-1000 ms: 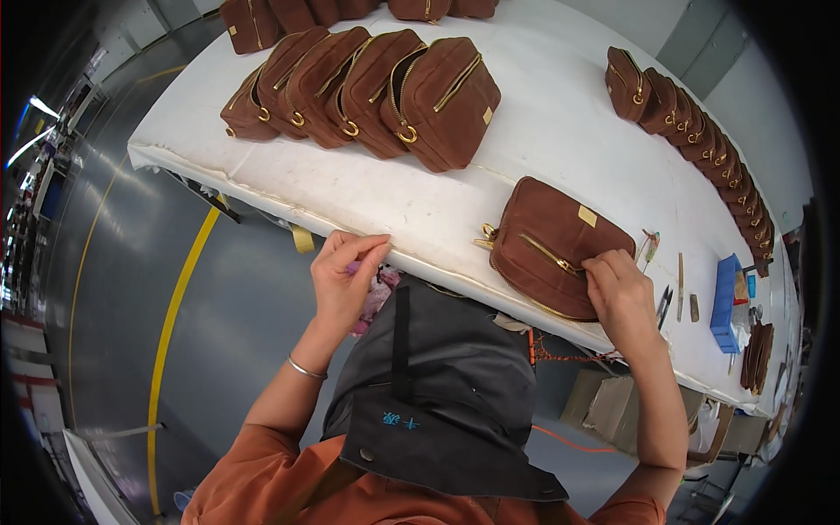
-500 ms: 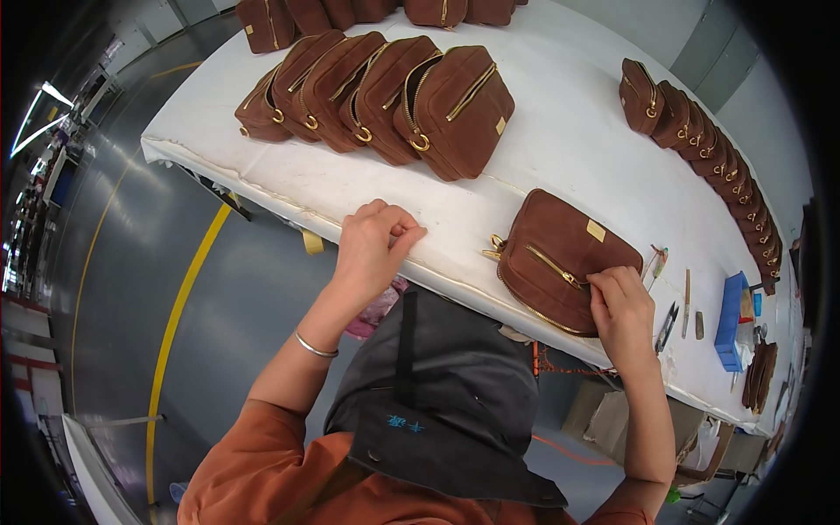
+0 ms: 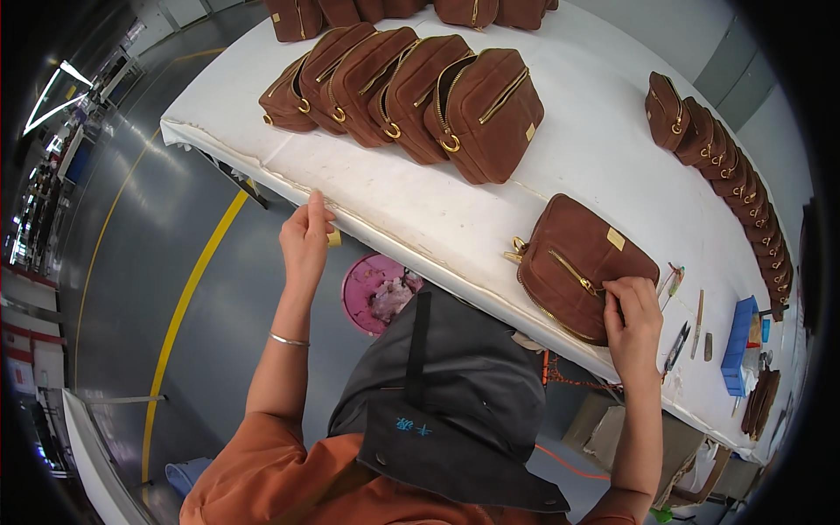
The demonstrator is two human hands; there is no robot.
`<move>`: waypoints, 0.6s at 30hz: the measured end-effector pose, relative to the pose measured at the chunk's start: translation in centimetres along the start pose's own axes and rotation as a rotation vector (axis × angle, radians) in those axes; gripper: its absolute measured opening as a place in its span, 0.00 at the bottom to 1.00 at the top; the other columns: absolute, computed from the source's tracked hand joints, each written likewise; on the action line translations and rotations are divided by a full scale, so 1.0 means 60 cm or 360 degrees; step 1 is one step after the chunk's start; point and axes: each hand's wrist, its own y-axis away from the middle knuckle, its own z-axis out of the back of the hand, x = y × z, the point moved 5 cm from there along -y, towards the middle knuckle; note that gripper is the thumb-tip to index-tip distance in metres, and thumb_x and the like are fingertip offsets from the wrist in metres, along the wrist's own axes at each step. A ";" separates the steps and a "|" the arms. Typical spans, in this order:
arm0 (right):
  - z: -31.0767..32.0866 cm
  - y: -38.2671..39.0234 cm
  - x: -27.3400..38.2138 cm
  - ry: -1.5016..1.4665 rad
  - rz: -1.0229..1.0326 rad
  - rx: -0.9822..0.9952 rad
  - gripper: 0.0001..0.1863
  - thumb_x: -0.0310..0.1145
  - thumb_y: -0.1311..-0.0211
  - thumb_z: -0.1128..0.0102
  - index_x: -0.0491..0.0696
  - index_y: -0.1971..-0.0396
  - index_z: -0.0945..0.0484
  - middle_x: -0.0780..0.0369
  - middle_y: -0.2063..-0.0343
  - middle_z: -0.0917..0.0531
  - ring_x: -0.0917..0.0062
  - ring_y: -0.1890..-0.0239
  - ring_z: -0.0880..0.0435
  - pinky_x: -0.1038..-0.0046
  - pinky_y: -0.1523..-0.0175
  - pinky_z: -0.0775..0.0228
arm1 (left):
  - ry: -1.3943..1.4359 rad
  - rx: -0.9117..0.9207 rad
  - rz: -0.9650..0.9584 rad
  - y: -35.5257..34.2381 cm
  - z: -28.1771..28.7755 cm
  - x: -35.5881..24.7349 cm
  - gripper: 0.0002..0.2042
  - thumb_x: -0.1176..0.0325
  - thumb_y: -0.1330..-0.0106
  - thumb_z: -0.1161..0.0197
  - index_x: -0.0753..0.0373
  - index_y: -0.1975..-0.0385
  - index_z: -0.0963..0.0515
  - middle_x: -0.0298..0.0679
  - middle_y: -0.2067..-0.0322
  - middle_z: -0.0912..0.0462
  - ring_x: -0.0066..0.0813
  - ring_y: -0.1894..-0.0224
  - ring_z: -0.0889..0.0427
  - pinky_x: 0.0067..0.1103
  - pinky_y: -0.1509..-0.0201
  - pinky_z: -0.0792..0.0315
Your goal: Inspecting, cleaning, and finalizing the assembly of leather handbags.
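Bag (image 3: 577, 252) lies partly under the right fingers (image 3: 626, 292).

I have one bag (image 3: 560, 241) lying near the front edge of the tabletop (image 3: 420, 201), the right hand (image 3: 634, 319) at its right side. I see the left hand (image 3: 306, 236) farther left, by that edge. Behind and left of the bag stands a leaning row (image 3: 490, 131); another group (image 3: 350, 10) stands behind it. A longer line (image 3: 748, 197) runs along the right. Snips (image 3: 675, 348) lie right of the bag, a bin (image 3: 738, 350) beyond them. A bucket (image 3: 354, 293) sits below the front edge.
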 end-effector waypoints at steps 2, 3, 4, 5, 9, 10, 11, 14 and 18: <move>-0.004 -0.001 0.001 -0.0022 -0.0004 -0.0014 0.11 0.15 0.54 0.37 0.41 0.68 0.21 0.57 0.69 0.22 0.63 0.65 0.22 0.66 0.61 0.28 | -0.0104 0.0056 0.0051 -0.004 -0.003 0.005 0.21 0.55 0.28 0.46 0.68 0.78 0.25 0.32 0.82 0.27 0.14 0.78 0.32 0.17 0.74 0.37; -0.004 0.001 0.001 -0.0034 -0.0015 -0.0031 0.11 0.15 0.54 0.37 0.41 0.68 0.21 0.57 0.68 0.22 0.63 0.65 0.22 0.66 0.61 0.28 | -0.0033 0.0062 -0.0059 -0.006 -0.006 0.007 0.20 0.57 0.28 0.45 0.67 0.79 0.26 0.32 0.82 0.27 0.14 0.78 0.33 0.17 0.74 0.38; -0.005 0.002 0.003 -0.0026 -0.0023 -0.0028 0.11 0.15 0.54 0.37 0.41 0.68 0.21 0.57 0.68 0.22 0.63 0.65 0.22 0.66 0.61 0.28 | 0.0039 0.0067 -0.0168 -0.007 -0.009 0.006 0.20 0.59 0.28 0.45 0.67 0.80 0.27 0.31 0.82 0.27 0.13 0.78 0.33 0.17 0.75 0.38; -0.005 0.003 0.004 -0.0032 -0.0037 -0.0043 0.11 0.14 0.54 0.37 0.41 0.68 0.21 0.57 0.68 0.22 0.63 0.65 0.22 0.66 0.61 0.28 | 0.0043 0.0077 -0.0167 0.000 -0.013 0.011 0.20 0.59 0.28 0.45 0.67 0.80 0.27 0.31 0.82 0.27 0.13 0.78 0.33 0.17 0.75 0.38; -0.005 0.007 0.002 -0.0039 -0.0070 -0.0083 0.11 0.14 0.53 0.38 0.40 0.68 0.21 0.57 0.68 0.22 0.63 0.65 0.22 0.66 0.60 0.29 | 0.0365 0.0325 -0.0199 0.073 -0.039 0.016 0.18 0.61 0.27 0.46 0.64 0.80 0.29 0.28 0.83 0.29 0.12 0.78 0.34 0.15 0.74 0.38; -0.007 0.008 0.002 -0.0041 -0.0069 -0.0079 0.11 0.14 0.53 0.38 0.40 0.68 0.21 0.57 0.68 0.22 0.63 0.65 0.22 0.66 0.60 0.29 | 0.0352 0.0365 -0.0185 0.087 -0.045 0.020 0.17 0.62 0.26 0.48 0.62 0.79 0.29 0.27 0.82 0.29 0.12 0.78 0.34 0.14 0.73 0.37; -0.008 0.008 0.003 -0.0043 -0.0079 -0.0096 0.11 0.14 0.53 0.37 0.40 0.68 0.21 0.57 0.68 0.22 0.63 0.65 0.22 0.66 0.60 0.29 | 0.0350 0.0363 -0.0180 0.093 -0.051 0.023 0.17 0.62 0.26 0.48 0.62 0.79 0.29 0.27 0.82 0.29 0.12 0.78 0.34 0.14 0.73 0.37; -0.008 0.011 0.003 -0.0053 -0.0095 -0.0119 0.11 0.14 0.52 0.37 0.40 0.67 0.21 0.57 0.68 0.22 0.63 0.65 0.22 0.67 0.60 0.29 | 0.0566 0.0236 -0.0074 0.102 -0.057 0.045 0.16 0.62 0.25 0.50 0.65 0.76 0.28 0.30 0.80 0.27 0.13 0.77 0.33 0.14 0.74 0.37; -0.010 0.015 0.001 -0.0065 -0.0130 -0.0160 0.11 0.14 0.52 0.37 0.40 0.66 0.21 0.56 0.68 0.21 0.63 0.65 0.22 0.68 0.60 0.29 | 0.0599 0.0283 -0.0002 0.094 -0.081 0.063 0.16 0.63 0.24 0.53 0.65 0.73 0.28 0.32 0.79 0.26 0.14 0.77 0.31 0.15 0.73 0.35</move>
